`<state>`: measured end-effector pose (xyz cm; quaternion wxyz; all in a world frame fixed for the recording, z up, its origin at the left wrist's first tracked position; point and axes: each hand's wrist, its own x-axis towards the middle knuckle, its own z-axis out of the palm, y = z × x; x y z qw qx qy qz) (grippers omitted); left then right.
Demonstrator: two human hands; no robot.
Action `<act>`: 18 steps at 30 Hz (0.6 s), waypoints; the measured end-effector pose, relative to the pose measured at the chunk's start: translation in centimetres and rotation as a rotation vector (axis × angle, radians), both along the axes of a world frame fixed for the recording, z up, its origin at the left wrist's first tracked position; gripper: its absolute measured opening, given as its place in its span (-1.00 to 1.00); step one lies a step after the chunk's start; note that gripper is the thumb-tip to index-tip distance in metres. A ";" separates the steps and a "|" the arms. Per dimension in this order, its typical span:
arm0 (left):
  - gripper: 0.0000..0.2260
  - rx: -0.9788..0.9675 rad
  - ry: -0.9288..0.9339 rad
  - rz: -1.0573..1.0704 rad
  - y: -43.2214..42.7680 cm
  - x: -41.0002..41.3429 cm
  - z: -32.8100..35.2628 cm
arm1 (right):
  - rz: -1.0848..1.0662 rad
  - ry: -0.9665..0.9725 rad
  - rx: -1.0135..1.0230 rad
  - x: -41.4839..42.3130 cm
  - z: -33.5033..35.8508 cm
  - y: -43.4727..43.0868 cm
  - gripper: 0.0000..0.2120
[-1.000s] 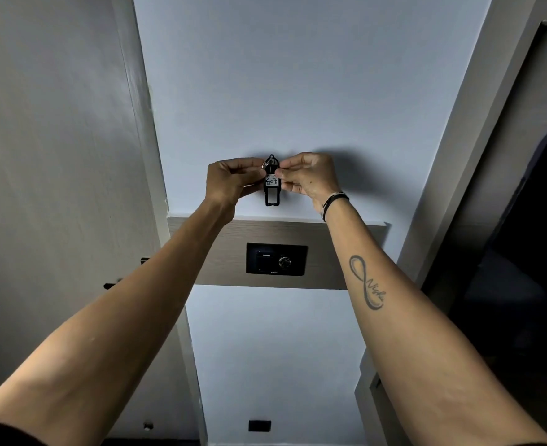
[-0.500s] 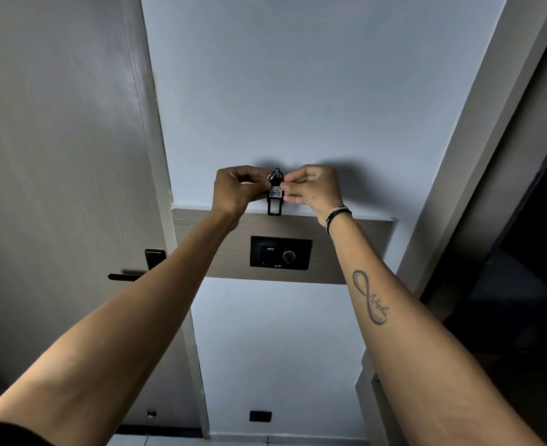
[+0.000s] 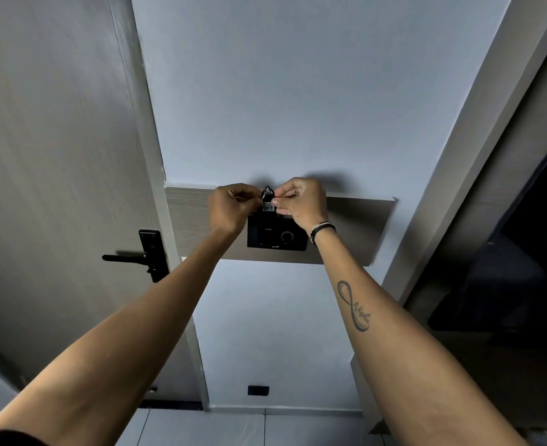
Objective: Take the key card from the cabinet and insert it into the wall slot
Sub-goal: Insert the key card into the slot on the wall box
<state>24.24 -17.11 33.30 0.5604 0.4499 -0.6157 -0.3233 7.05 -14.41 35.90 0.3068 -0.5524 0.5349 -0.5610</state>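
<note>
The key card (image 3: 268,206) is a small black tag with a white label and a metal ring on top. Both hands pinch it: my left hand (image 3: 232,209) at its left side, my right hand (image 3: 299,202) at its right. It hangs upright against the top of the black wall slot unit (image 3: 277,235), which is set in a wood-look panel (image 3: 359,231) on the pale wall. The card's lower end is dark against the unit, so I cannot tell whether it is inside the slot.
A grey door (image 3: 56,188) with a black lever handle (image 3: 137,257) stands to the left. A dark opening (image 3: 520,252) lies at the right past a grey frame. A black socket (image 3: 258,390) sits low on the wall above the tiled floor.
Both hands have carried the key card down from the bare wall above the panel onto the top of the black slot unit. The view has tilted, showing more of the door handle.
</note>
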 end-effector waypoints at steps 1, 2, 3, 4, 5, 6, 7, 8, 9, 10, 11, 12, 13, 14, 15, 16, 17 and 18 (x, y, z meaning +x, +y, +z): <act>-0.85 0.004 -0.009 0.009 0.0 0.0 -0.3 | -0.011 -0.004 0.003 0.1 -0.5 -0.1 -0.75; -0.85 0.006 -0.016 0.017 0.1 -0.1 -0.5 | -0.025 -0.007 0.003 0.1 -0.9 -0.1 -0.74; -0.85 0.006 -0.024 0.023 0.1 -0.1 -0.8 | -0.037 -0.009 0.000 0.1 -1.2 -0.1 -0.74; -0.85 0.004 -0.035 0.030 0.0 -0.1 -1.0 | -0.047 -0.010 -0.004 0.1 -1.6 -0.1 -0.74; -0.86 0.000 -0.049 0.038 0.1 -0.2 -1.1 | -0.055 -0.010 -0.009 0.1 -1.9 -0.2 -0.75; -0.86 -0.003 -0.060 0.044 0.1 -0.2 -1.2 | -0.064 -0.010 -0.017 0.1 -2.1 -0.2 -0.74; -0.87 -0.005 -0.064 0.048 0.1 -0.3 -1.2 | -0.073 -0.010 -0.025 0.1 -2.3 -0.3 -0.74; -0.87 -0.005 -0.065 0.050 0.1 -0.4 -1.3 | -0.082 -0.008 -0.032 0.1 -2.4 -0.3 -0.72; -0.87 -0.006 -0.067 0.051 0.0 -0.4 -1.3 | -0.087 -0.005 -0.037 0.1 -2.4 -0.3 -0.71; -0.87 -0.006 -0.071 0.050 0.0 -0.5 -1.3 | -0.090 -0.003 -0.041 0.0 -2.5 -0.3 -0.70; -0.87 -0.004 -0.074 0.050 0.0 -0.6 -1.4 | -0.092 0.001 -0.041 0.0 -2.5 -0.2 -0.70; -0.87 -0.002 -0.076 0.048 0.0 -0.6 -1.4 | -0.094 0.004 -0.040 -0.1 -2.6 -0.3 -0.69; -0.86 -0.001 -0.079 0.046 -0.1 -0.6 -1.5 | -0.096 0.009 -0.035 -0.1 -2.7 -0.2 -0.68; -0.86 -0.003 -0.087 0.045 -0.1 -0.6 -1.7 | -0.100 0.017 -0.028 -0.2 -2.9 -0.2 -0.68; -0.86 -0.008 -0.099 0.046 -0.1 -0.6 -1.8 | -0.107 0.029 -0.020 -0.2 -3.1 -0.3 -0.69; -0.85 -0.013 -0.112 0.046 -0.1 -0.6 -2.0 | -0.116 0.048 -0.011 -0.3 -3.3 -0.3 -0.72; -0.85 -0.017 -0.122 0.047 0.0 -0.6 -2.2 | -0.126 0.078 -0.001 -0.3 -3.5 -0.4 -0.75; -0.85 -0.019 -0.134 0.048 0.1 -0.6 -2.4 | -0.139 0.119 0.008 -0.3 -3.7 -0.4 -0.78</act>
